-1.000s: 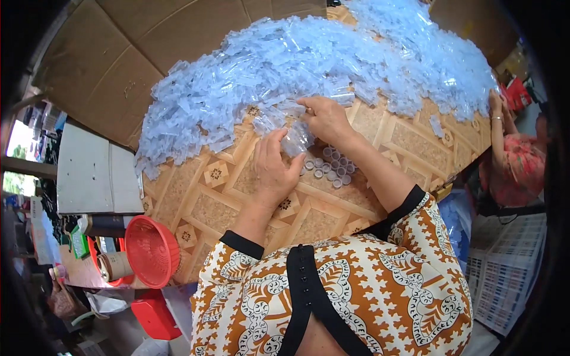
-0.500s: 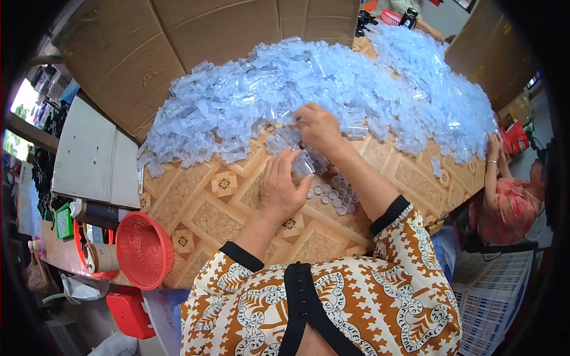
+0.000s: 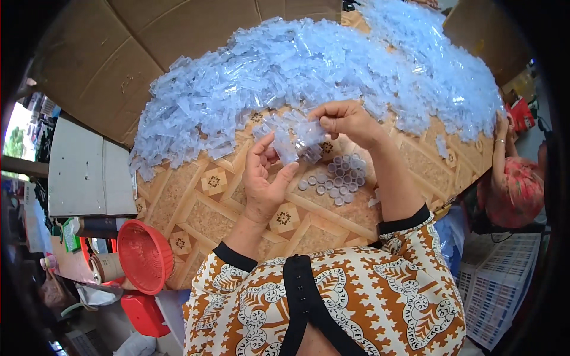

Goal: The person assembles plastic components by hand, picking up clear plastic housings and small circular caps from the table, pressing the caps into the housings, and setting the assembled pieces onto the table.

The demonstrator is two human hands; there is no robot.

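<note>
My right hand [image 3: 350, 121] pinches a flat clear plastic piece [image 3: 307, 134] by its right end, between thumb and bent fingers. At the other end of it my left hand [image 3: 265, 175] curls round, thumb below and fingers above, gripping the piece's left part. Other loose clear pieces lie on the table just under and behind it, so its outline is hard to follow. Close to my right forearm sits a cluster of small round clear caps [image 3: 339, 178]. Beyond both hands rises a large heap of bluish clear plastic pieces [image 3: 261, 77].
Cardboard walls [image 3: 89, 65] stand behind the heap, with a pale board [image 3: 83, 169] at the left. A red basket [image 3: 144, 256] is at the table's left edge above a red container [image 3: 144, 314]. Another person's arm [image 3: 502, 142] rests at the far right of the patterned table [image 3: 237, 196].
Both hands have lifted and drawn apart a little, with the clear piece now stretched between them. The right hand has moved right, away from the heap. The view has shifted slightly.
</note>
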